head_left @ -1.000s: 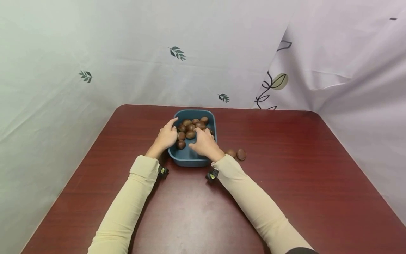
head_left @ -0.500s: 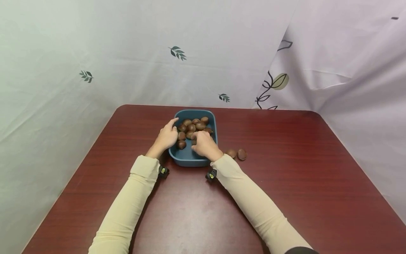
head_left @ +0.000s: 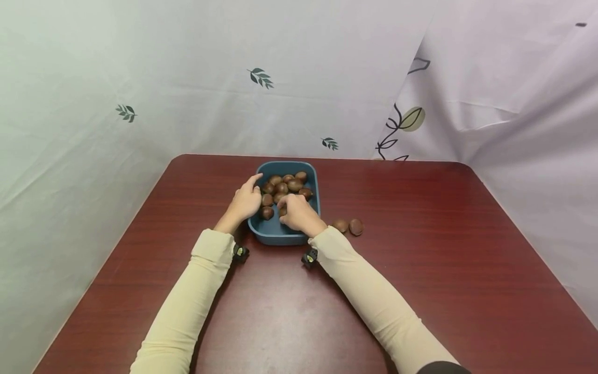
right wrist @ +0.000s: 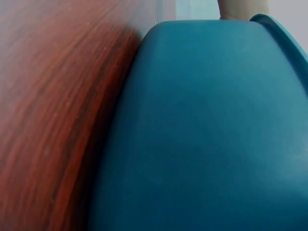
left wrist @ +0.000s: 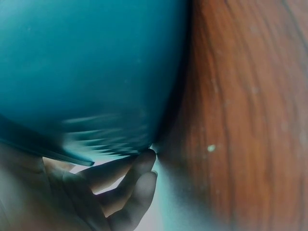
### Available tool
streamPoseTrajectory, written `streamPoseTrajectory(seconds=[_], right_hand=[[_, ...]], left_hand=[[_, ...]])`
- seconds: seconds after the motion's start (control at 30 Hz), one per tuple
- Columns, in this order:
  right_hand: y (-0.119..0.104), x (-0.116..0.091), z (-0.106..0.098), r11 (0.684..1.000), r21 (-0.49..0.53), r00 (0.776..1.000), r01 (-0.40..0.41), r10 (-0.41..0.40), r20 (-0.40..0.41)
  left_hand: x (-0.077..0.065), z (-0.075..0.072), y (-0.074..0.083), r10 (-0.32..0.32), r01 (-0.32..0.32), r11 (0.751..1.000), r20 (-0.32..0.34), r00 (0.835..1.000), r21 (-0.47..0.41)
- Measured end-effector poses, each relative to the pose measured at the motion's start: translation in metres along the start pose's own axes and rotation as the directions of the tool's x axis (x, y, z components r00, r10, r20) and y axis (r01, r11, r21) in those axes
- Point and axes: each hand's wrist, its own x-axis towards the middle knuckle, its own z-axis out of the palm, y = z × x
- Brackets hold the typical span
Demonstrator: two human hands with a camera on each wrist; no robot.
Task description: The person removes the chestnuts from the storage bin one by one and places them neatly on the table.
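A blue rectangular container [head_left: 282, 240] with rounded corners stands on the table, holding several glossy brown chestnuts [head_left: 295, 185]. My left hand [head_left: 245, 201] grips its left wall, index finger stretched along the rim. In the left wrist view, the fingers [left wrist: 139, 190] lie against the outside of the container [left wrist: 91, 62]. My right hand [head_left: 299, 214] reaches in over the right rim with bent fingers and pinches a chestnut [head_left: 282, 211] between thumb and fingertips, mostly covered by the hand. In the right wrist view, only the outer wall of the container [right wrist: 207, 120] fills the picture.
Two chestnuts [head_left: 356, 227] lie on the dark red table [head_left: 420, 234] just right of the container, one partly behind the right sleeve [head_left: 369, 285]. A white leaf-patterned cloth [head_left: 210, 78] hangs behind the table and along its sides.
My right hand has gone from spread fingers over the chestnuts to pinching one, drawing slightly nearer and to the left. The left hand and the container have stayed in place.
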Motion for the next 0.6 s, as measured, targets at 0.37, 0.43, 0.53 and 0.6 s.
streamPoseTrajectory(seconds=[0.37, 0.43, 0.53, 0.6], right_hand=[[-0.002, -0.030, -0.027, 0.982, 0.093, 0.976, 0.167, -0.151, -0.158], [0.000, -0.037, -0.035, 0.980, 0.093, 0.971, 0.174, -0.155, -0.182], [0.006, -0.048, -0.046, 0.980, 0.099, 0.969, 0.170, -0.148, -0.198], [0.012, -0.055, -0.053, 0.983, 0.096, 0.968, 0.158, -0.134, -0.212]], left_hand=[[0.002, 0.002, -0.001, 0.017, -0.017, 1.000, 0.000, 1.000, -0.005], [0.003, 0.002, -0.001, 0.016, -0.016, 1.000, 0.001, 1.000, -0.002], [0.003, 0.001, -0.001, 0.010, -0.010, 1.000, 0.002, 1.000, -0.003], [0.003, -0.001, -0.001, 0.007, -0.007, 1.000, 0.005, 1.000, -0.003]])
